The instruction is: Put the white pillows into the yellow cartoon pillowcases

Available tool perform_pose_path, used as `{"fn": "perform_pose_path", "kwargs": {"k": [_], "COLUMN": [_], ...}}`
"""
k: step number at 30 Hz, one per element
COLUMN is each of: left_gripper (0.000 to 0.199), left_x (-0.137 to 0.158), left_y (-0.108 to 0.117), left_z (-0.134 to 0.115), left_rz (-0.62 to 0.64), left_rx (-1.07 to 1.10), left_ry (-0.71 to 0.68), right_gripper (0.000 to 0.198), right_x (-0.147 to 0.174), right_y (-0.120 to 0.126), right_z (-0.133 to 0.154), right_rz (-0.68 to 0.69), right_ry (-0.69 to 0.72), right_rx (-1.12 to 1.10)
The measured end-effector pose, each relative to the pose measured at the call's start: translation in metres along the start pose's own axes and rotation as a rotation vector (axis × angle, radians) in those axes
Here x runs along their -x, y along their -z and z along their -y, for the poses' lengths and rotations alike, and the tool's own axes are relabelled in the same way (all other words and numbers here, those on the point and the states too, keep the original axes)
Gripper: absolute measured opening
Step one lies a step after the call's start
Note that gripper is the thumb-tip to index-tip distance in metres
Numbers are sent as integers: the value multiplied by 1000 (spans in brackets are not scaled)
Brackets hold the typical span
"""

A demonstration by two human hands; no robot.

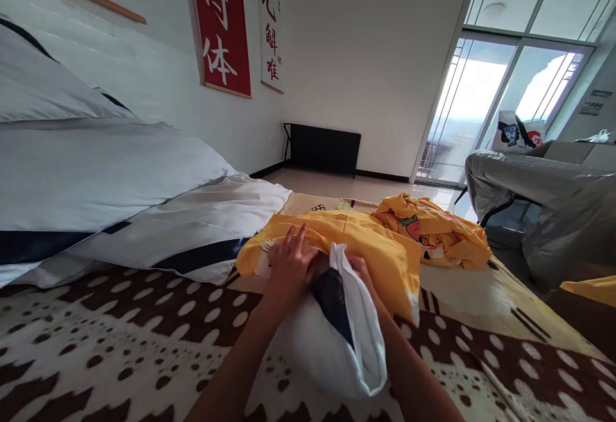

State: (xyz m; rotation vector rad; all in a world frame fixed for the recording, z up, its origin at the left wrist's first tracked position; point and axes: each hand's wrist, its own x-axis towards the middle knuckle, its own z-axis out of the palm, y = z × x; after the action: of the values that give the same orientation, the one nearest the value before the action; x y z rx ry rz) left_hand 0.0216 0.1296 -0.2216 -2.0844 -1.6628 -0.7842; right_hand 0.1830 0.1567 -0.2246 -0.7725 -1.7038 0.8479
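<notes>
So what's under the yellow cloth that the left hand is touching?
Around the yellow cloth, under the left hand, I can see the patterned blanket. Whatever lies beneath the cloth's middle is covered, so I can't tell.

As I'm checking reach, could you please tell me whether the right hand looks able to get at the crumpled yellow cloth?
Probably yes: the crumpled cloth lies largely uncovered, ahead and to the right; only the flatter yellow cloth seems to lie between it and the right hand.
</notes>
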Motion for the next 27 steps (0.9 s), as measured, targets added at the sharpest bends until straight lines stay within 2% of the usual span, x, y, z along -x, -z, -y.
{"fn": "perform_pose_path", "kwargs": {"k": [5,11,13,16,22,27], "left_gripper": [21,35,36,30,17,16], "left_x": [-3,-3,-3,-5,-6,-2], "left_y": [-8,-16,-17,-16,6,30], "left_z": [-3,-4,-3,-1,2,-9], "left_rz": [-32,79,46,-82,-212,-193], "left_rx": [11,65,27,-17,-99,-26], "left_ry": [-40,-214,-204,-160,-141,-218], "right_gripper": [29,28,29,32,37,37], "right_x": [18,30,38,54,80,105], "right_y": [-8,-13,-19,-25,-26,-35], "right_z": [-10,10,20,39,75,87], "right_rz": [105,105,98,135,229,351], "right_ry": [-78,-79,-73,-57,74,125], "right_rx": [-210,-58,-12,47,90,-6]}}
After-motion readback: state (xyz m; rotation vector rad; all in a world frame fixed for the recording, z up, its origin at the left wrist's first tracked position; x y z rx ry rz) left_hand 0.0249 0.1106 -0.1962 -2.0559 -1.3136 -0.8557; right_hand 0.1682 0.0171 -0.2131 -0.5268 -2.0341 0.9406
